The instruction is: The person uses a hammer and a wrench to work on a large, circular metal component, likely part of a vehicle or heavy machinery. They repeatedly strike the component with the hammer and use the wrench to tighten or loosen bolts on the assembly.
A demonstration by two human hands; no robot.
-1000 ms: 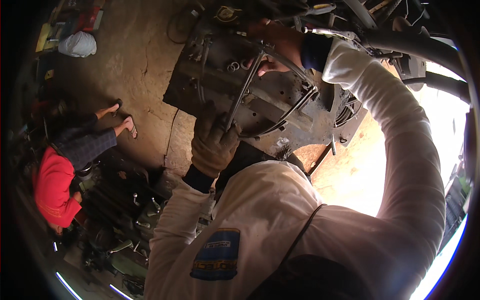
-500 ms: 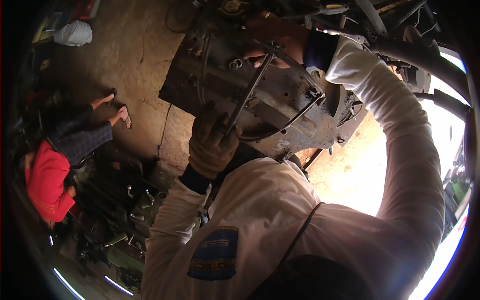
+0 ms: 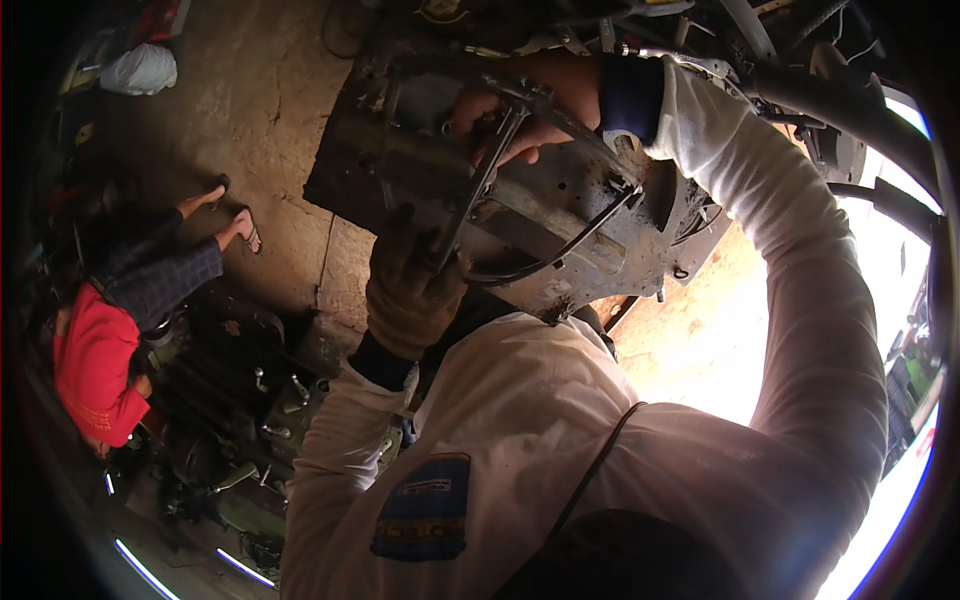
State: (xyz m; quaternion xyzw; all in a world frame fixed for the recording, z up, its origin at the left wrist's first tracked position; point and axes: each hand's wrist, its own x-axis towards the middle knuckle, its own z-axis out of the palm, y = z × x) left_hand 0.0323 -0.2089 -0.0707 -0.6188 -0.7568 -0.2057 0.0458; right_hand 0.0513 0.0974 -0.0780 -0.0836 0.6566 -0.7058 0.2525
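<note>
Curved-bar metal frame (image 3: pixel 482 182) at upper centre of frame, over dark metal worktable (image 3: pixel 640 262). Left hand (image 3: pixel 410 300), gloved, closed on lower end of frame's straight bar. Right hand (image 3: pixel 562 80), bare, fingers curled behind bar's upper end; whether gripping, cannot tell. Flat metal strip (image 3: pixel 562 225) lies on worktable, right of bar. Person in red top (image 3: pixel 95 355) at left edge; pale bag (image 3: pixel 140 70) on floor, upper left.
</note>
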